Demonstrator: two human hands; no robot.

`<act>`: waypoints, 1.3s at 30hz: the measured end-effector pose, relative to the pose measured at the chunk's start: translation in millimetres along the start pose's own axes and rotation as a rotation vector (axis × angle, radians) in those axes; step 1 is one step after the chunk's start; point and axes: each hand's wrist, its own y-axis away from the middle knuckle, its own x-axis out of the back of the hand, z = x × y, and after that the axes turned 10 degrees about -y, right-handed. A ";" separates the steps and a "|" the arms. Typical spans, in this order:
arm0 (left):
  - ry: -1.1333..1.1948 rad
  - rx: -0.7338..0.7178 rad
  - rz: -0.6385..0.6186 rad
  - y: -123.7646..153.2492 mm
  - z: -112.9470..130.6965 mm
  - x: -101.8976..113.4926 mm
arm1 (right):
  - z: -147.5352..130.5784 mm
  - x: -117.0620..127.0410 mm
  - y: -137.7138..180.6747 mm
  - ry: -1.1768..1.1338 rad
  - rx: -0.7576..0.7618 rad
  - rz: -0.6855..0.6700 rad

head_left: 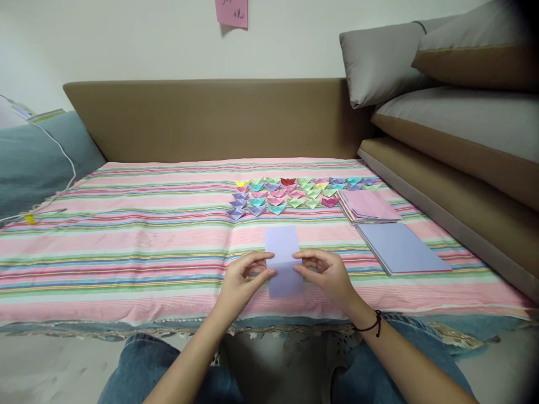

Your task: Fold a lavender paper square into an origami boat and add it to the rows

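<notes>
A small lavender sheet of paper [284, 280] is held up in front of me, with a crease running across its middle. My left hand [244, 276] pinches its left edge between thumb and fingers, near the crease. On the opposite edge, my right hand [326, 274] pinches it the same way; a dark cord bracelet [370, 324] circles that wrist. Beyond the sheet lie rows of small folded paper boats [277, 209] in purple, green, pink, blue, yellow and red.
To the right sit a stack of pink-topped paper [370, 205] and a stack of lavender-topped paper [406, 248]. Grey and brown cushions [458, 123] pile up at the right. A striped cloth [126, 241] covers the surface. A white cable [67, 163] runs at the left.
</notes>
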 end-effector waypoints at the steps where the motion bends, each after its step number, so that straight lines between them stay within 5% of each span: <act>1: -0.007 -0.007 0.033 0.0 -1.4 -2.2 | 0.4 -1.2 0.4 0.010 0.009 -0.003; 22: -0.280 -0.273 0.311 4.7 0.7 -4.5 | 3.5 -9.6 5.9 0.034 0.053 0.093; 28: -0.339 -0.296 0.209 0.4 2.5 0.3 | 2.1 -9.9 5.4 -0.005 -0.006 0.076; 33: -0.109 -0.110 -0.033 -0.5 0.0 -4.7 | -1.6 -8.2 2.9 -0.114 -0.128 0.052; 39: 0.179 0.214 0.021 0.0 -5.3 -10.0 | -0.8 -2.4 -2.5 -0.199 -0.200 0.031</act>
